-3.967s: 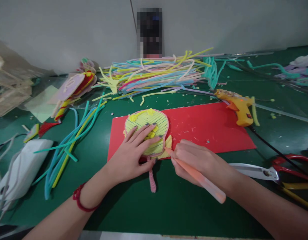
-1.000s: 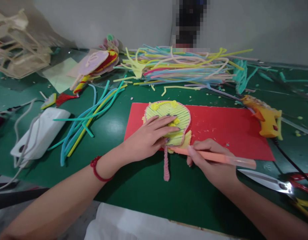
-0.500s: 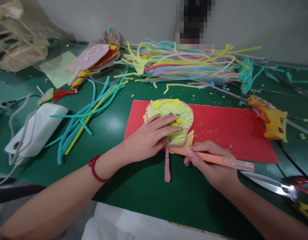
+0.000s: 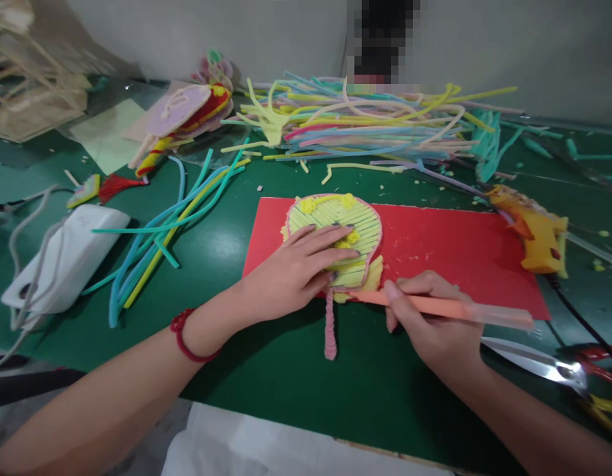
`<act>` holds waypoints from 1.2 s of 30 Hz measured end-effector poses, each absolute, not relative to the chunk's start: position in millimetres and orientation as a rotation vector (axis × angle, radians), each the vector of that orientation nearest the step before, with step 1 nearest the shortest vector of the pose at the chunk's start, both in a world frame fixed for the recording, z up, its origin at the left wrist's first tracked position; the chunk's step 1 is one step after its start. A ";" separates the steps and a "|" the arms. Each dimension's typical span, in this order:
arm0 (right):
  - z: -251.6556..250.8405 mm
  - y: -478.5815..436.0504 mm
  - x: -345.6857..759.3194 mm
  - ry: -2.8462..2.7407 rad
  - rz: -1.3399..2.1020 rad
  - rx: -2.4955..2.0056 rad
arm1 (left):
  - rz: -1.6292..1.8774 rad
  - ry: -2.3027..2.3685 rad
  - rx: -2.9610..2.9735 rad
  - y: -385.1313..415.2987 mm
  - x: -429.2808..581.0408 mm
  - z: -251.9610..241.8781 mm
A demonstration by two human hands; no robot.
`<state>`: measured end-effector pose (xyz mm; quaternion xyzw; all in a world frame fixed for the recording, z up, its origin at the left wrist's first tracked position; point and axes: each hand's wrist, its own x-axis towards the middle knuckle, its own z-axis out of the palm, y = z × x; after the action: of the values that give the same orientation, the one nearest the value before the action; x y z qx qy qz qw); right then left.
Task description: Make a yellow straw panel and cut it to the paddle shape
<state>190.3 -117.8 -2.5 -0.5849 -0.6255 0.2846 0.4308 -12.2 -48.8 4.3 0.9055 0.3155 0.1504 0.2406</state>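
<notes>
A small round fan (image 4: 368,228) of pale yellow-green chenille stems, with a pink rim and yellow flowers, lies on a red card (image 4: 449,248). Its pink handle (image 4: 330,330) hangs past the card's front edge onto the green table. My left hand (image 4: 306,264) rests flat on the fan, fingers stretched out, covering its middle. Yellow material (image 4: 376,272) shows from beneath the fan at lower right. In my right hand (image 4: 435,317) is a slim orange pen-shaped tool (image 4: 435,305) with a translucent back end. Its tip touches or nearly touches the yellow material's lower edge.
Scissors (image 4: 538,359) lie right of my right hand, below a yellow glue gun (image 4: 541,244). A bundle of coloured chenille stems (image 4: 375,125) lies behind the card. Loose stems (image 4: 171,231), a white power strip (image 4: 72,254) and a lilac fan (image 4: 179,111) are at left.
My right hand and the orange pen-shaped tool have shifted a little to the right along the fan's lower edge. My left hand stays flat on the fan.
</notes>
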 end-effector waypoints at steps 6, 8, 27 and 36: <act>-3.2 -116.9 187.9 -1.577 0.756 -1.368 | 0.420 0.853 2.486 -48.3 -12.6 2.8; -3.8 -115.9 188.7 -1.617 0.691 -1.356 | 0.421 0.856 2.481 -48.1 -12.3 2.6; -4.4 -114.2 193.1 -1.642 0.634 -1.308 | 0.412 0.850 2.497 -47.6 -11.6 2.6; -3.6 -115.1 196.2 -1.633 0.629 -1.347 | 0.397 0.840 2.558 -48.3 -12.0 3.5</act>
<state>196.2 -115.1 -3.6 -0.5447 -0.6604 0.2545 0.4499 -12.0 -48.3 3.5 0.9192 0.3019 0.1427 0.2086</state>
